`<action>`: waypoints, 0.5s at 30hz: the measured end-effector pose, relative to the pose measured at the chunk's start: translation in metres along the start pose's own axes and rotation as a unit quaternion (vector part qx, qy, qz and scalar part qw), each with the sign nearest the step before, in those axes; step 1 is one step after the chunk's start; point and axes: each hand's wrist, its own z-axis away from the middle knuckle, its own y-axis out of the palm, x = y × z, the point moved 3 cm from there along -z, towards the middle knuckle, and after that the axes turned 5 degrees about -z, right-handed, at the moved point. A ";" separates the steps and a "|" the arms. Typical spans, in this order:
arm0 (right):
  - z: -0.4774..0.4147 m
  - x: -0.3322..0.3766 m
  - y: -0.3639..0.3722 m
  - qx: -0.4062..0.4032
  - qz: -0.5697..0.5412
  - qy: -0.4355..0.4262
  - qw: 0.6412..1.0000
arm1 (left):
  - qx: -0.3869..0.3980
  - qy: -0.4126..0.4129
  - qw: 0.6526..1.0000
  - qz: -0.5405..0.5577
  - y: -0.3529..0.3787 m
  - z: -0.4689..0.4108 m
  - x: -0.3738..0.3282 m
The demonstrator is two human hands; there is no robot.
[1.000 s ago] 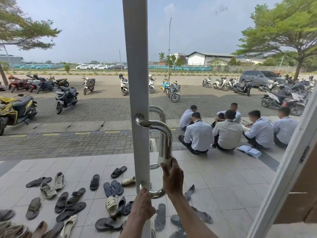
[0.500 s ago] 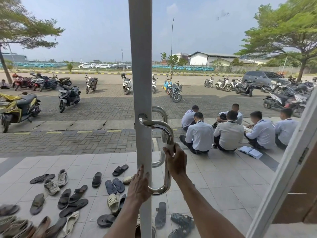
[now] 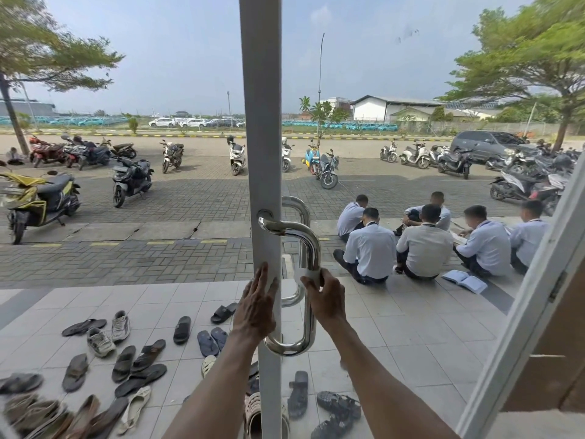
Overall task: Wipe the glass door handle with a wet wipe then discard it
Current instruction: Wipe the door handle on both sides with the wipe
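Pinching the wet wipe (image 3: pixel 302 274) round the upright bar of the steel door handle (image 3: pixel 312 248), the right hand (image 3: pixel 326 296) sits mid-bar; the left hand (image 3: pixel 256 302) lies flat on the door frame (image 3: pixel 261 122). Limp and damp, the wipe should slide easily if kept wrapped round the tube

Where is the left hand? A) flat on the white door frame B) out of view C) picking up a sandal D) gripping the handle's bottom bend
A: the left hand lies with straight fingers against the white door frame, beside the steel handle, while the right hand presses the wet wipe to the handle's bar.
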 end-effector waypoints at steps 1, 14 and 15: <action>-0.002 0.006 -0.003 -0.004 0.001 -0.003 1.000 | -0.006 -0.002 1.000 0.003 -0.002 -0.001 0.001; -0.047 0.069 -0.019 0.061 0.117 -0.141 0.981 | -0.023 -0.026 0.999 0.014 -0.015 -0.011 -0.003; -0.046 0.063 -0.020 0.073 0.106 -0.122 0.984 | -0.024 -0.024 0.999 0.017 -0.016 -0.012 -0.006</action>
